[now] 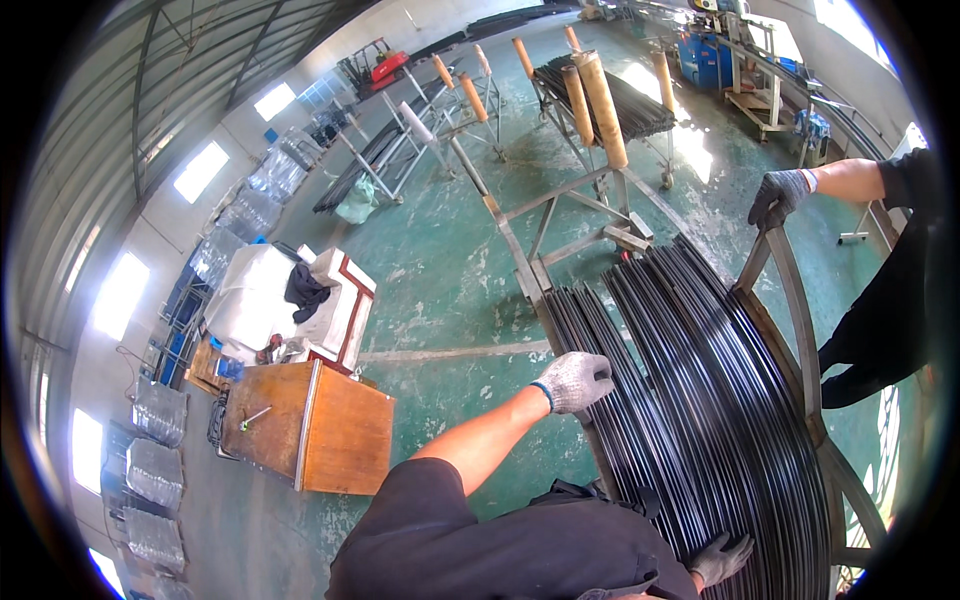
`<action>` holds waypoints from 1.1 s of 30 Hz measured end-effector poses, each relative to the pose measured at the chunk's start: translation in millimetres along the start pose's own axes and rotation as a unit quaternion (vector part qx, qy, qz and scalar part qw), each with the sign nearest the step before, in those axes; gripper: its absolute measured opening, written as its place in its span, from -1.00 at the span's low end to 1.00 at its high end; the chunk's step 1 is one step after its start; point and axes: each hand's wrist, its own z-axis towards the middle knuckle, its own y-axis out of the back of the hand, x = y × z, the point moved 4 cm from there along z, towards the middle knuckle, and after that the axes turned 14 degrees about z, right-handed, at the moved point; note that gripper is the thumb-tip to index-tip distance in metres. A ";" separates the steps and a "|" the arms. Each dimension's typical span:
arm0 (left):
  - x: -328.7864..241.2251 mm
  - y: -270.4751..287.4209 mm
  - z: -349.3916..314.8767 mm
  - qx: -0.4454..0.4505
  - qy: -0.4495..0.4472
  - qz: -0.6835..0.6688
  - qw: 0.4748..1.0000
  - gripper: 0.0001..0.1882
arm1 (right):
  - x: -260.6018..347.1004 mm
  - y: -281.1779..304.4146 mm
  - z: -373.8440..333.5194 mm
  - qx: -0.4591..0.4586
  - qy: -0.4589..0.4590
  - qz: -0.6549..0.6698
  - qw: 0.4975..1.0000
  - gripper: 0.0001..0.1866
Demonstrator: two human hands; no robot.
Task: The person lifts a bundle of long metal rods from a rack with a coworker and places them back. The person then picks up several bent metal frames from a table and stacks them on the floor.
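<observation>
A wide bed of long, thin black rods [715, 380] lies on a metal rack [822, 450] in front of me. My left hand [578, 382], in a pale grey knit glove, is at the left edge of the rods with its fingers curled closed. What those fingers hold, if anything, is hidden. Lower down, close to my body, my right hand [722, 560] rests on the rods in a darker grey glove, fingers stretched out and apart. Across the rack, a co-worker's gloved hand [780, 198] grips the top of the upright frame.
Beyond the rods stands a rack end with cardboard-sleeved posts [600, 108]. More dark rods [620, 105] lie on another rack behind it. To my left are a wooden cabinet [348, 432] and a white wrapped bundle [262, 290]. A red forklift [385, 68] is far back.
</observation>
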 end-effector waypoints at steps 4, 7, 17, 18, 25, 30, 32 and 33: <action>-2.5 1.9 -0.7 0.002 -0.001 -0.001 1.000 -0.63 | 5.3 4.9 -1.9 0.005 -0.015 -0.001 1.000 -0.32; -3.2 1.4 -0.9 0.003 0.005 -0.002 1.000 -0.63 | 6.9 6.8 -1.9 0.006 -0.020 -0.003 1.000 -0.32; 3.4 -3.4 -5.1 -0.005 0.017 0.004 1.000 -0.63 | 3.7 -5.4 8.2 0.011 0.012 -0.010 1.000 -0.31; 3.5 -2.5 -5.6 -0.002 0.021 0.002 1.000 -0.63 | 4.0 -5.8 8.1 0.005 0.022 -0.003 1.000 -0.32; -67.8 -7.5 31.1 0.100 -0.056 0.044 0.993 -0.59 | -38.3 32.6 -30.8 -0.119 0.067 0.165 0.977 -0.46; -36.2 -52.2 19.6 0.068 -0.274 0.238 0.929 -0.70 | -66.6 38.1 -60.4 -0.094 -0.079 0.242 0.963 -0.30; -28.1 -53.2 28.9 0.176 -0.423 0.253 0.852 -0.67 | -43.5 52.2 -103.2 -0.137 -0.100 0.309 0.936 -0.29; -49.7 -50.0 33.9 0.242 -0.450 0.273 0.816 -0.64 | -49.6 49.4 -120.2 -0.106 -0.143 0.335 0.925 -0.31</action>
